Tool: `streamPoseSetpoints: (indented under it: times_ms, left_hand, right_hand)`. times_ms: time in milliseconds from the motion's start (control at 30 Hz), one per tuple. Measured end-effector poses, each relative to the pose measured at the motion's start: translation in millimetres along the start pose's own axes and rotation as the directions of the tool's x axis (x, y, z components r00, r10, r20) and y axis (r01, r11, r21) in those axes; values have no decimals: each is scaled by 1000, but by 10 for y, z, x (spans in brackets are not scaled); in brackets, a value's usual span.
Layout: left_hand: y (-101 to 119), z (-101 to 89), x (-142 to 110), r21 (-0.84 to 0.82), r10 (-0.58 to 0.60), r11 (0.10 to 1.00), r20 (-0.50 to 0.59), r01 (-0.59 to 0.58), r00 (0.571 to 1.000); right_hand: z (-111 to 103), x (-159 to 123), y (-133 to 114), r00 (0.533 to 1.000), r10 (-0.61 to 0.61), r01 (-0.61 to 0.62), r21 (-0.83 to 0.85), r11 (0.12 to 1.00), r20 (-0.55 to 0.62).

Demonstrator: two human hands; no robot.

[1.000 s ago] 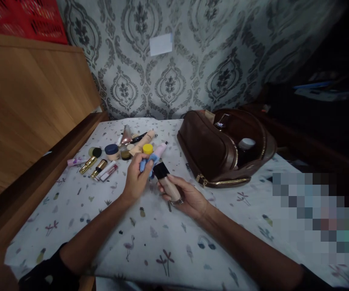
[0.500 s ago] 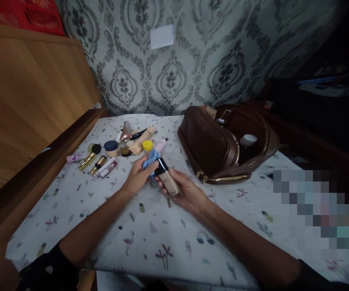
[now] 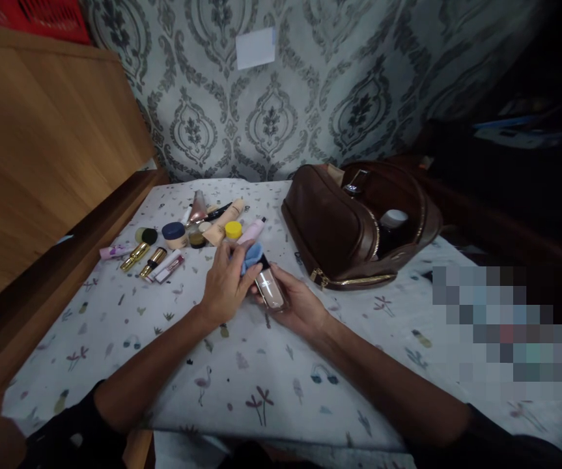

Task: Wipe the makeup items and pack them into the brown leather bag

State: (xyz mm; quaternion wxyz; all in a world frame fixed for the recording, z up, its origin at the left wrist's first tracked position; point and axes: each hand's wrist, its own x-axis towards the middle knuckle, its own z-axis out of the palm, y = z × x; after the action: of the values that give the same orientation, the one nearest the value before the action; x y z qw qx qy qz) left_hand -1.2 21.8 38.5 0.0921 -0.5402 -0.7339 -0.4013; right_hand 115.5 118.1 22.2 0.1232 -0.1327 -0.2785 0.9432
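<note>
In my right hand (image 3: 300, 303) lies a foundation bottle (image 3: 269, 290), beige with a black cap, tilted over the table. My left hand (image 3: 226, 280) is closed on a light blue cloth (image 3: 252, 257) and presses it against the bottle's cap end. Part of the cap is hidden under cloth and fingers. Just beyond my hands are a pink tube (image 3: 251, 230), a yellow-lidded jar (image 3: 233, 230) and a beige tube (image 3: 224, 221). To the right stands a brown cosmetic bag (image 3: 329, 221), unzipped, with a white-capped container (image 3: 394, 219) inside.
Left of my hands lie gold tubes (image 3: 135, 256), a lip gloss (image 3: 169, 268), a blue-lidded jar (image 3: 174, 234) and other cosmetics on the patterned tablecloth (image 3: 173, 397). A wooden cabinet (image 3: 56, 111) borders the left side. The papered wall (image 3: 305, 124) rises behind the table.
My left hand has turned over the cap end, with the blue cloth bunched higher around it. The bottle has rotated slightly, and its front lettering now faces up. The whole view has shifted a little.
</note>
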Motion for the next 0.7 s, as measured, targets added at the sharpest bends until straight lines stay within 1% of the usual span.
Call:
streamPoseSetpoints:
  times_ms: [33,100,167,200,233,267,333,367,400,433,467,500,567,600,633,667,700]
  left_hand:
    - [-3,16,-16,119,68,991,-14,-66,998]
    - [-4,52,-49,288,182,943,-32,-166,983]
    - [21,83,-87,370,291,892,-27,-261,956]
    - [47,93,-108,375,349,869,-8,-321,937]
    - [81,101,-132,358,413,847,23,-393,910]
    - [122,105,-158,322,482,820,57,-473,874]
    - [209,104,-211,219,621,747,111,-628,776]
    - [247,97,-233,164,676,709,122,-686,727]
    - [278,86,-248,114,714,681,119,-723,690]
    - [296,71,-253,68,729,673,105,-736,676]
    - [302,51,-246,24,716,694,85,-719,693]
    - [294,28,-227,-16,673,739,57,-673,738]
    - [242,-20,-160,-71,507,859,-10,-506,862]
    - [203,-41,-120,-83,404,910,-45,-407,913]
    - [162,-55,-83,-85,305,947,-76,-311,949]
    - [122,-61,-53,-81,225,969,-94,-232,970]
    - [89,-60,-35,-73,174,981,-93,-181,980]
  right_hand:
    - [2,8,-2,1000,-1,2,31,1000,-25]
    - [-3,26,-13,997,-5,13,92,996,-78]
    - [-23,40,-39,994,-20,35,134,990,-112]
    - [-38,42,-58,993,-28,45,143,989,-117]
    - [-55,40,-81,993,-29,45,142,989,-112]
    - [-71,35,-106,995,-18,31,132,991,-101]
    - [-96,16,-158,996,20,-11,105,994,-90]
    - [-101,4,-180,994,35,-26,94,995,-100]
    - [-102,-6,-199,992,44,-33,91,995,-118]
    - [-98,-13,-212,989,57,-44,96,994,-136]
    - [-90,-17,-219,986,73,-57,107,993,-147]
    - [-81,-17,-220,985,84,-66,121,990,-149]
    - [-65,-5,-201,988,80,-59,151,987,-135]
    - [-61,5,-184,990,61,-40,157,987,-129]
    - [-62,17,-165,992,32,-13,155,988,-123]
    - [-67,29,-145,993,4,13,146,989,-115]
    - [-76,41,-127,994,-16,30,134,991,-104]
